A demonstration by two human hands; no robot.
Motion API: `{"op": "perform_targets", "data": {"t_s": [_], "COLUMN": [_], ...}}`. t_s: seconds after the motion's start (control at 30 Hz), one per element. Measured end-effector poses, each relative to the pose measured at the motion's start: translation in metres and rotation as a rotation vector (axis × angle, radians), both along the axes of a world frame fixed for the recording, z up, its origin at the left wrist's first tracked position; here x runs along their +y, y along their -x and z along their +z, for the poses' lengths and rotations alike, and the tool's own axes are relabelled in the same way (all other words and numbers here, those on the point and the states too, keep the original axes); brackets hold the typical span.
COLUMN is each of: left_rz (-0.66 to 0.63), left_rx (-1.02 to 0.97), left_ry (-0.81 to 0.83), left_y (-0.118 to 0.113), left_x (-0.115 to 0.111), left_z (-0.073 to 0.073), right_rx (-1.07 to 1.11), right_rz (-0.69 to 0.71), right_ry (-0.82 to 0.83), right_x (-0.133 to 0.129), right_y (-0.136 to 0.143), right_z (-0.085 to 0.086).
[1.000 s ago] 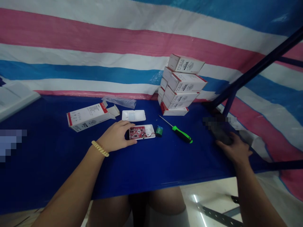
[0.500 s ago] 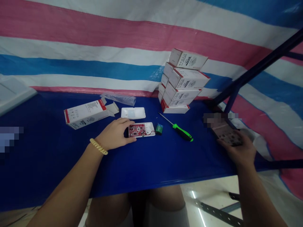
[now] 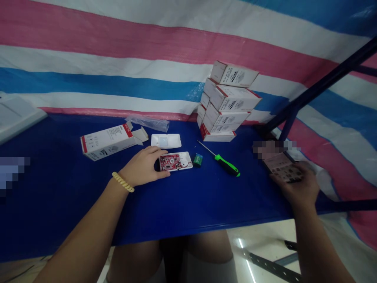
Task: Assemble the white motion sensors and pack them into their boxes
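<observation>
My left hand (image 3: 144, 167) grips the left end of a white plastic casing half with a red circuit board (image 3: 170, 162) in it, thumb on the near side and fingers on the far side. A thin wire runs from the board to a small green battery (image 3: 198, 160) just right of the casing. Behind the casing lies its white cover (image 3: 166, 140). At the table's right end my right hand (image 3: 300, 184) is closed around a smartphone (image 3: 281, 165) with a lit screen; its far end is blurred out. A green-and-black screwdriver (image 3: 226, 165) lies between battery and phone.
An opened white-and-red box (image 3: 107, 141) lies left of the cover, with a clear plastic bag (image 3: 151, 124) behind it. Several similar boxes (image 3: 231, 104) are stacked at the back. Blue metal framing (image 3: 324, 86) rises at the right. A white object (image 3: 17, 116) sits far left.
The picture on the phone's screen has changed a little. Both hands stay in place, and the things on the table look the same.
</observation>
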State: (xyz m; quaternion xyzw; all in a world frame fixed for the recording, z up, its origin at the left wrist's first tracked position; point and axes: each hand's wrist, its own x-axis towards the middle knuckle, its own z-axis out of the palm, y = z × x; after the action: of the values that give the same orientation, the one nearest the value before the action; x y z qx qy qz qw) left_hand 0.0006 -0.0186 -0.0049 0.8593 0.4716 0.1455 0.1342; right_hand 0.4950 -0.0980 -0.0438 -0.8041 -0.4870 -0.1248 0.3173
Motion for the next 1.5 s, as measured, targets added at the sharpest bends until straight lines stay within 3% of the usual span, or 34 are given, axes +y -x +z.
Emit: {"op": "perform_targets", "data": {"t_s": [0.13,0.43,0.83,1.03,1.27,1.37,1.5], "left_rz": [0.02,0.007,0.004,0.005,0.002,0.006,0.009], "left_rx": [0.011,0.004,-0.01,-0.008,0.004,0.008,0.006], "left_ry": [-0.023,-0.025,-0.012,-0.013,-0.003,-0.002,-0.001], "left_y": [0.0,0.0,0.001,0.0,0.001,0.001,0.001], "left_x": [-0.001,0.0,-0.001,-0.001,-0.001,-0.001,-0.001], "left_z": [0.0,0.0,0.0,0.001,0.001,0.001,0.001], "right_rx": [0.129,-0.105,-0.162,-0.225,-0.146,-0.162,-0.214], "right_rz": [-0.055,0.07,0.116,0.173,0.04,0.04,0.165], "right_ry": [-0.015,-0.075,-0.054,0.108,0.361,0.34,0.234], "right_x": [-0.002,0.004,0.003,0.009,0.01,0.009,0.007], "right_y": [0.001,-0.005,-0.007,-0.015,-0.006,-0.003,-0.004], "right_z": [-0.001,-0.005,-0.005,-0.012,-0.007,-0.006,-0.009]}}
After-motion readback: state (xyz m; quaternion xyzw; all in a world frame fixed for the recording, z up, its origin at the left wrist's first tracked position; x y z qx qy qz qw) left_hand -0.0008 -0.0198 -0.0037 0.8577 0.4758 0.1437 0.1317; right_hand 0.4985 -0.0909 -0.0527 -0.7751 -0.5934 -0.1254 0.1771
